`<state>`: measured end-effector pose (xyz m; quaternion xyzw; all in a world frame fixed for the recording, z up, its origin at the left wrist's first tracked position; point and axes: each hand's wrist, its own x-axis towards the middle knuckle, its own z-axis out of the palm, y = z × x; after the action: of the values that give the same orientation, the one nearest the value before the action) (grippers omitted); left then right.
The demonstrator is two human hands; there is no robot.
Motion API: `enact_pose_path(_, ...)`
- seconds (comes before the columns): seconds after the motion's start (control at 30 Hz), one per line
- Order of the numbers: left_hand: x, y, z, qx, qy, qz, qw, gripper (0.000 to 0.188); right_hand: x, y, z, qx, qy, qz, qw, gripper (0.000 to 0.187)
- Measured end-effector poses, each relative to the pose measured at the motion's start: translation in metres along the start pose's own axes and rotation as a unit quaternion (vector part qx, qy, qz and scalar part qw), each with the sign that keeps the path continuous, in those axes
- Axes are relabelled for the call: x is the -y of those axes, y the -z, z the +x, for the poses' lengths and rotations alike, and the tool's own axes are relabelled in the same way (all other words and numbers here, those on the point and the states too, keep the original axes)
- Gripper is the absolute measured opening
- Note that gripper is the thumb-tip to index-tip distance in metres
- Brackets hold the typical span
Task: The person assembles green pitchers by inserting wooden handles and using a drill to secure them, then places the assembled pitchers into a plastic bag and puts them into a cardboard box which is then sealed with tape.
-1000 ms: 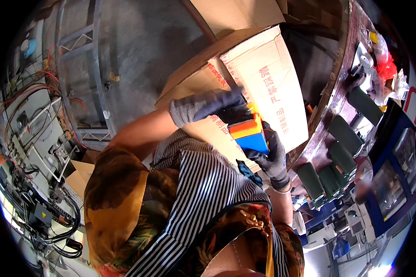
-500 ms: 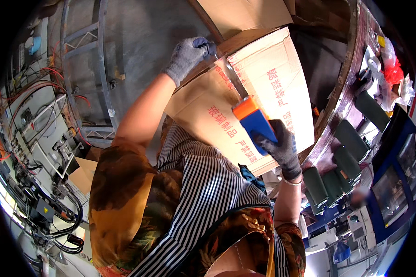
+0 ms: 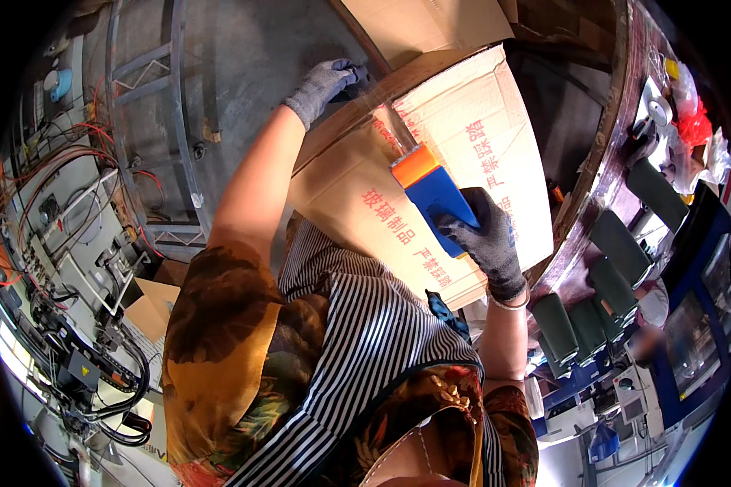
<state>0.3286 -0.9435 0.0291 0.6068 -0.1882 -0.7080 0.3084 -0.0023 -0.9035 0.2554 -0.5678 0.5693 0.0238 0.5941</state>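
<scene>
A cardboard box [image 3: 471, 138] with red printing lies in front of me, its far edge tilted up to the left. My right hand [image 3: 491, 239], in a dark grey glove, is wrapped round a blue tape dispenser [image 3: 439, 203] with an orange front. From it a clear strip of packing tape [image 3: 396, 126] runs up-left over the box top toward my left hand [image 3: 323, 91]. That hand, in a grey glove, is just past the box's far left edge, its fingers closed at the strip's end. Its fingertips are partly hidden.
Another cardboard box [image 3: 426, 28] stands behind. To the right is a dark red table edge [image 3: 593, 174] with plastic bags [image 3: 692, 126] and green chairs [image 3: 621, 243] beyond. A metal frame [image 3: 175, 105] and machinery with cables [image 3: 73, 235] stand to the left.
The tape dispenser in my right hand has moved up and left, shortening the visible strip. My left hand has shifted slightly up and left, away from the box edge.
</scene>
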Motion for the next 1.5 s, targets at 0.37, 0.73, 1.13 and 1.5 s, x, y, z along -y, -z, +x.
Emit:
enact_pose_path(0.37, 0.037, -0.028, 0.001, 0.024, -0.067, 0.162, 0.984, 0.04, 0.052, -0.003, -0.007, -0.013, -0.028, 0.06, 0.998, 0.058)
enact_pose_path(0.73, 0.117, -0.008, 0.071, -0.133, -0.17, 0.397, 0.892, 0.051, 0.049, -0.002, -0.008, -0.017, 0.007, -0.033, 0.999, 0.061)
enact_pose_path(1.13, -0.016, -0.042, -0.029, 0.097, -0.226, 0.26, 0.934, 0.041, 0.054, 0.005, -0.005, -0.041, 0.007, -0.001, 0.999, 0.06)
enact_pose_path(1.5, -0.152, -0.233, 0.101, 0.096, -0.527, 0.686, 0.492, 0.072, 0.06, 0.005, -0.016, -0.043, 0.006, -0.037, 0.998, 0.059)
